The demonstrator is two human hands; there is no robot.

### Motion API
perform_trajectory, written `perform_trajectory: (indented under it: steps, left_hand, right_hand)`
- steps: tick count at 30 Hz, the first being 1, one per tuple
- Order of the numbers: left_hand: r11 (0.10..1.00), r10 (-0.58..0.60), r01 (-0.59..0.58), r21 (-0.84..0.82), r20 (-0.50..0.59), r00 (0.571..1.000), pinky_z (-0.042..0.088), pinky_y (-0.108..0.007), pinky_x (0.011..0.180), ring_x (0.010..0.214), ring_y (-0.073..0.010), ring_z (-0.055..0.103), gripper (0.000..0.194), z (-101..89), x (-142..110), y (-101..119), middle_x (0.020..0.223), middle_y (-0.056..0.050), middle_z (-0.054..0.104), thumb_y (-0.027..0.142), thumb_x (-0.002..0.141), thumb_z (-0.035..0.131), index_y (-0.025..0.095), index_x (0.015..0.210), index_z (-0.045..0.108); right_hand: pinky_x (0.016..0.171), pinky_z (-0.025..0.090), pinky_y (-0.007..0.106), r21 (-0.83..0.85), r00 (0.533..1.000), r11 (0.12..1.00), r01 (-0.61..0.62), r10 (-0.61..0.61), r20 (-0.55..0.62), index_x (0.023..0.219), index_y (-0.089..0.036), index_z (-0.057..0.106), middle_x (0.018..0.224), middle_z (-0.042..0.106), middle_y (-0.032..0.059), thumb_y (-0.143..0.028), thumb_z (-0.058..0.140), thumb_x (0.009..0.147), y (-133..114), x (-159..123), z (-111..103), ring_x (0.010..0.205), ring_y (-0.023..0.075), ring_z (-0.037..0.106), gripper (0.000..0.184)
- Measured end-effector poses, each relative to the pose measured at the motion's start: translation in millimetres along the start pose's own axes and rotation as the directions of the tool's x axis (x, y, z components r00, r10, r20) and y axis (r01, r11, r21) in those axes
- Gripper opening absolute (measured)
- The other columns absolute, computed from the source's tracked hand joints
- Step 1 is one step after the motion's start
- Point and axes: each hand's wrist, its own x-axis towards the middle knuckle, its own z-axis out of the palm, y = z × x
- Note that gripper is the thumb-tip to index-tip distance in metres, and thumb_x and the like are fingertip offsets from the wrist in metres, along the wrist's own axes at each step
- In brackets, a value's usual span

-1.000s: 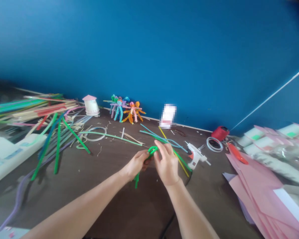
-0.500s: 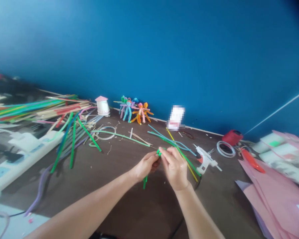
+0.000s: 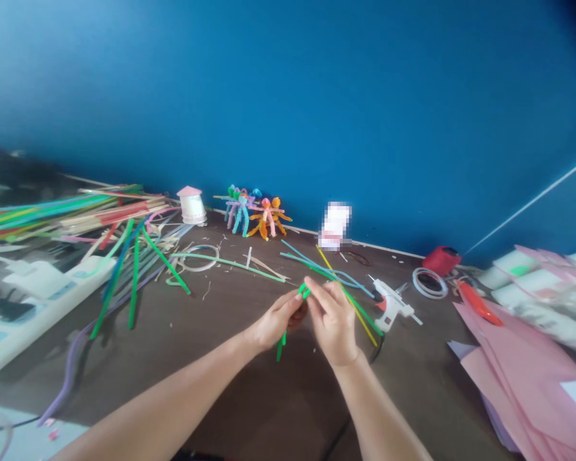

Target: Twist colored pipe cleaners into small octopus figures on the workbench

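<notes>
Over the middle of the dark table, my left hand (image 3: 276, 320) is closed around a green pipe cleaner (image 3: 281, 347), whose ends hang down below the fingers. A bent green loop of it pokes out on top between both hands. My right hand (image 3: 333, 320) pinches that bent part with thumb and forefinger; the other fingers are curled. How the pipe cleaner is folded inside the left hand is hidden. Just right of the hands lie a yellow pipe cleaner (image 3: 367, 324) and light blue pipe cleaners (image 3: 348, 280). A white hot glue gun (image 3: 391, 305) rests farther right.
Small pipe cleaner figures (image 3: 266, 218) stand by the blue wall, beside a white cup (image 3: 192, 208) with a pink roof. A power strip (image 3: 52, 307) and a heap of pipe cleaners (image 3: 62, 211) lie left. Pink sheets (image 3: 518, 365), a red utility knife (image 3: 479, 305) and a tape roll (image 3: 429, 283) lie right.
The whole view has shifted slightly. Both hands stay together at the green pipe cleaner, and its bent loop shows a little more between the fingertips.
</notes>
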Motion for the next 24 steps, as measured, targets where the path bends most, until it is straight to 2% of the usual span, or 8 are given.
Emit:
perform_trajectory:
  steps: [3, 5, 8, 11, 16, 24]
  left_hand:
    - [1.0, 0.0, 0.0, 0.011, 0.002, 1.0, 0.012, -0.022, 0.044, 0.048, -0.0049, 0.023, 0.036, -0.7, 0.6, 1.2, 0.057, 0.006, 0.031, 0.051, 0.07, 0.051, 0.016, 0.069, 0.04]
    - [1.0, -0.004, 0.003, 0.021, 0.033, 0.999, 0.013, -0.021, 0.045, 0.048, -0.0049, 0.023, 0.036, -2.1, 1.6, 1.1, 0.058, 0.006, 0.031, 0.051, 0.071, 0.049, 0.016, 0.072, 0.04]
    - [0.999, -0.018, 0.016, 0.029, 0.058, 0.998, 0.013, -0.02, 0.044, 0.046, -0.0047, 0.022, 0.034, -3.6, 2.6, 0.1, 0.058, 0.006, 0.031, 0.05, 0.072, 0.049, 0.017, 0.072, 0.039]
    - [0.999, -0.038, 0.036, 0.037, 0.059, 0.998, 0.012, -0.02, 0.044, 0.045, -0.0045, 0.021, 0.034, -3.3, 2.2, -0.5, 0.057, 0.006, 0.031, 0.05, 0.072, 0.048, 0.017, 0.07, 0.038]
    - [0.996, -0.079, 0.077, 0.042, 0.051, 0.996, 0.01, -0.021, 0.045, 0.046, -0.0039, 0.021, 0.039, -0.5, 0.2, -0.7, 0.057, 0.007, 0.03, 0.053, 0.07, 0.051, 0.017, 0.071, 0.037]
    - [0.997, -0.075, 0.074, 0.019, 0.024, 0.997, 0.01, -0.02, 0.043, 0.045, -0.0031, 0.021, 0.042, 3.2, -2.3, -0.8, 0.056, 0.007, 0.029, 0.055, 0.068, 0.053, 0.016, 0.068, 0.037]
  right_hand:
    - [0.063, 0.048, 0.028, -0.005, 0.995, 0.996, -0.091, 0.09, -0.038, 0.12, -0.018, 0.045, 0.077, 0.052, 0.0047, -0.019, 0.046, 0.082, 0.7, -0.4, 2.2, 0.068, 0.0153, 0.053, 0.038]
    - [0.062, 0.048, 0.028, 0.012, 0.991, 0.993, -0.117, 0.117, -0.065, 0.113, -0.018, 0.049, 0.076, 0.053, 0.0038, -0.018, 0.047, 0.081, 2.2, -0.9, 3.5, 0.066, 0.0149, 0.053, 0.033]
    - [0.065, 0.048, 0.027, 0.033, 0.994, 0.995, -0.089, 0.091, -0.058, 0.1, -0.02, 0.057, 0.081, 0.055, 0.0051, -0.016, 0.047, 0.081, 4.6, -1.1, 3.5, 0.073, 0.0149, 0.055, 0.022]
    - [0.07, 0.047, 0.028, 0.028, 0.997, 0.998, -0.052, 0.054, -0.058, 0.098, -0.02, 0.058, 0.082, 0.056, 0.0056, -0.015, 0.047, 0.081, 6.5, -0.6, 1.9, 0.077, 0.0152, 0.056, 0.021]
    - [0.065, 0.047, 0.025, 0.043, 0.993, 0.995, -0.085, 0.089, -0.079, 0.088, -0.018, 0.061, 0.076, 0.056, 0.0043, -0.014, 0.048, 0.081, 7.0, 1.0, 1.4, 0.071, 0.0135, 0.056, 0.015]
    - [0.062, 0.046, 0.024, 0.064, 0.99, 0.993, -0.101, 0.106, -0.094, 0.078, -0.017, 0.061, 0.071, 0.058, 0.0033, -0.014, 0.048, 0.079, 1.9, 2.6, 0.0, 0.066, 0.0129, 0.055, 0.013]
